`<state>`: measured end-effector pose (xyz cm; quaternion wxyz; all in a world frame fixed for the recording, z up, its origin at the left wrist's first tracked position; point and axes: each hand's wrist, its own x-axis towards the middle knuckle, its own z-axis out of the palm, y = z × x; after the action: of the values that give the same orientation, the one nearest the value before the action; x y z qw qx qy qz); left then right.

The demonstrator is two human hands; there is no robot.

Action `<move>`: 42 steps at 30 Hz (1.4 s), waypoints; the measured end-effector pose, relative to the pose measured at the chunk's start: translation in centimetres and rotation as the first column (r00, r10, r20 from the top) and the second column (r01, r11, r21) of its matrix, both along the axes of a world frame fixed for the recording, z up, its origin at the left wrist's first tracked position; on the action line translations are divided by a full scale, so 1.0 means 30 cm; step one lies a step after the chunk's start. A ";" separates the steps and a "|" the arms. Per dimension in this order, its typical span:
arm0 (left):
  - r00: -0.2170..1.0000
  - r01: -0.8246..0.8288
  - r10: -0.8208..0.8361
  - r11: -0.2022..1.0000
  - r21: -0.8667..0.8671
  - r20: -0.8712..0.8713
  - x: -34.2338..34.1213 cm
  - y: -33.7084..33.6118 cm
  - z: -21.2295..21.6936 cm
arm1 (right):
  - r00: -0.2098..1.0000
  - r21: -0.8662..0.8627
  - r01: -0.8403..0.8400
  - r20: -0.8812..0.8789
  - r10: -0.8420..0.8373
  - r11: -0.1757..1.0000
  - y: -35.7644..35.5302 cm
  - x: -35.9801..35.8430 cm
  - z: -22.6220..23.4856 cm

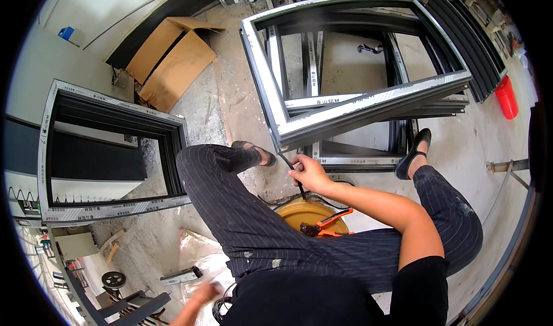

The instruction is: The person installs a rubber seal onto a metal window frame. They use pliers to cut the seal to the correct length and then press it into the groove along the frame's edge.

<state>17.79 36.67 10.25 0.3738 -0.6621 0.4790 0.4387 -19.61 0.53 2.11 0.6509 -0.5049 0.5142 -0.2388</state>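
A: Where is the thin black strip (302, 192) lying?

B: In the fingertips of the right hand (312, 174). Its long axis is slanting steeply, from upper left down towards the yellow round top (292, 213) between the person's legs.

A: How is that hand holding it?

B: Thumb and fingers are pinching it, nearly closed, and the hand is sitting on the strip's right side.

A: Where is the upper end pointing?

B: At the near left corner of the topmost window frame (368, 102), which is lying just beyond the fingertips, ahead and to the left. Touching or only overlapping, I cannot tell. I'm judging that line from pinch to corner to be the relation that counts.

A: And the left hand (206, 292)?

B: It's blurring low on the left, well apart; I cannot tell how open it is or whether it's holding anything. The right is clearly nearer.

A: Anything else close?

B: Orange-handled pliers (339, 215) are lying over the yellow top, right of the strip's lower end.
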 end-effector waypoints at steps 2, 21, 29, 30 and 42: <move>0.952 -0.155 0.301 0.617 -0.771 0.050 -0.093 -0.373 0.186 | 0.999 -0.030 0.040 0.021 -0.039 0.999 0.012 0.022 -0.006; 0.028 -0.989 0.463 0.143 0.043 -0.886 -0.624 -1.376 -0.371 | 0.993 0.031 -0.080 0.084 0.077 0.996 0.000 0.032 -0.067; 0.051 -0.984 0.453 0.177 0.034 -0.890 -0.613 -1.381 -0.369 | 0.992 0.103 -0.049 0.123 0.036 0.993 -0.006 0.022 -0.070; 0.039 -0.975 0.468 0.211 0.069 -0.883 -0.612 -1.373 -0.352 | 0.992 0.088 -0.025 0.123 0.014 0.996 -0.002 0.019 -0.079; 0.093 -0.948 0.407 0.317 0.045 -0.909 -0.606 -1.301 -0.371 | 0.998 0.013 -0.027 0.061 0.026 1.000 -0.004 0.020 -0.090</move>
<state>-0.38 -2.35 -0.87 -0.3820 -0.6023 0.2915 0.6374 -19.00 0.41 -0.60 0.6727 -0.4995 0.4893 -0.2418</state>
